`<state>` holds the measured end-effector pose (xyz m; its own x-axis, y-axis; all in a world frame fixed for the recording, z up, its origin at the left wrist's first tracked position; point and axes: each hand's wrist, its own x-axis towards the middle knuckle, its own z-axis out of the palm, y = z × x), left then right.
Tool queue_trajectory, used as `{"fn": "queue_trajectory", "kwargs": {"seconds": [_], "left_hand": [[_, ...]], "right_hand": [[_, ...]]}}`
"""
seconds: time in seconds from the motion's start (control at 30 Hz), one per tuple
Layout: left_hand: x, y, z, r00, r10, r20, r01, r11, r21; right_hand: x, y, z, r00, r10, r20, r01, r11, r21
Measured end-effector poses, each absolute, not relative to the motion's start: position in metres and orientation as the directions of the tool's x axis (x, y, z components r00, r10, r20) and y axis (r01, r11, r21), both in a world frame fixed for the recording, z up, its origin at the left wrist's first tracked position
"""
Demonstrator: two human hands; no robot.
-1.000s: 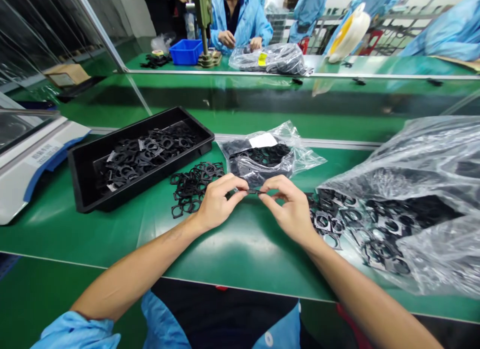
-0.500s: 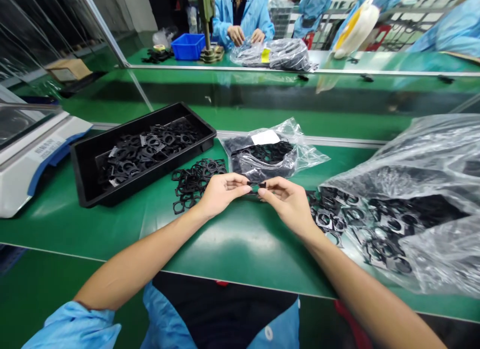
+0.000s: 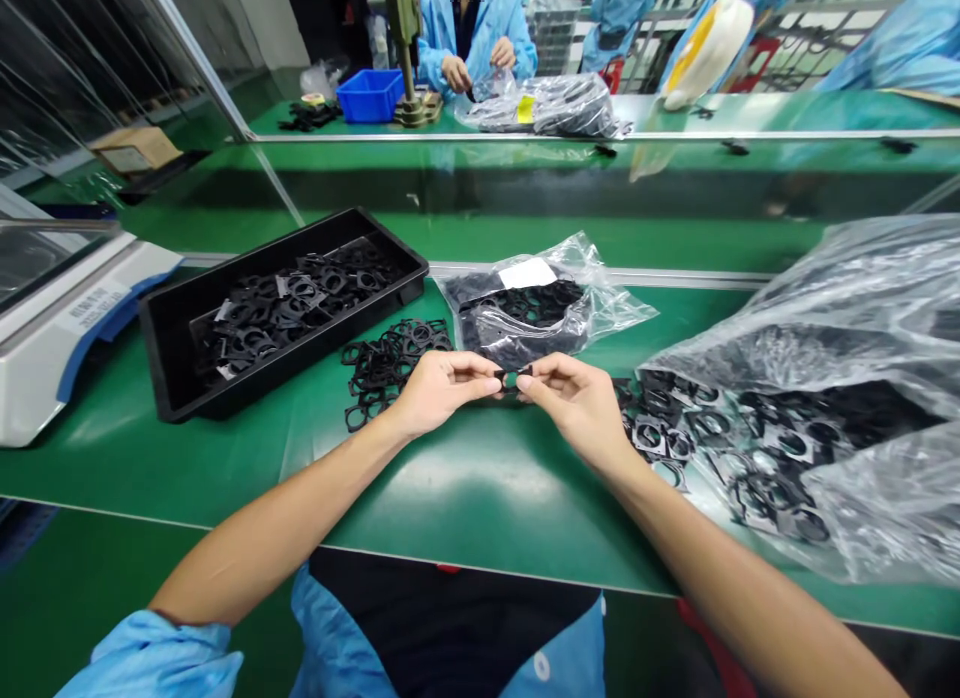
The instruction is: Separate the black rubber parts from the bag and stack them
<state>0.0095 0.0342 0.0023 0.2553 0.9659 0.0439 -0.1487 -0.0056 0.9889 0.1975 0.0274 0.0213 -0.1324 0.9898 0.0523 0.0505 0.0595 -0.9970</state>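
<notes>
Between my two hands is a small black plastic frame with a round hole [image 3: 511, 371], held up over the green table [image 3: 450, 498]. The fingertips of my left hand [image 3: 442, 390] pinch its left edge. My right hand [image 3: 574, 403] pinches the right edge. Fingers cover much of the part. Beside my left hand lies a loose pile of similar black frames [image 3: 390, 363]. To the right of my right hand, more black and grey frames [image 3: 649, 436] spill from a large clear plastic bag [image 3: 885, 308].
A black tray [image 3: 292, 378] full of frames stands at the left, beside a white and blue machine [image 3: 82, 318]. A clear bag of parts [image 3: 525, 303] lies beyond my hands. Across a metal rail, a person in blue [image 3: 480, 38] handles a plastic bag near a blue bin [image 3: 370, 95].
The black frame has tilted between my fingers, so its round hole shows more. My hands stay in nearly the same place. The person opposite has raised one hand.
</notes>
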Motion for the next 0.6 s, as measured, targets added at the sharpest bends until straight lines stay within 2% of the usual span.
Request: {"fn": "queue_trajectory", "kwargs": {"seconds": [0.1, 0.2, 0.33, 0.6], "left_hand": [[0.008, 0.035, 0.003, 0.304, 0.950, 0.068, -0.100, -0.039, 0.994], [0.009, 0.035, 0.001, 0.310, 0.950, 0.048, -0.150, -0.001, 0.989], [0.013, 0.035, 0.001, 0.251, 0.968, 0.031, -0.196, 0.020, 0.980], [0.020, 0.028, 0.002, 0.148, 0.988, 0.046, -0.108, -0.030, 0.994]], "right_hand": [[0.198, 0.028, 0.022, -0.119, 0.992, 0.046, 0.062, 0.054, -0.997], [0.197, 0.027, 0.023, -0.119, 0.992, 0.042, 0.055, 0.049, -0.997], [0.196, 0.027, 0.023, -0.112, 0.992, 0.052, 0.053, 0.058, -0.997], [0.198, 0.028, 0.018, -0.036, 0.990, 0.139, 0.143, 0.143, -0.979]]}}
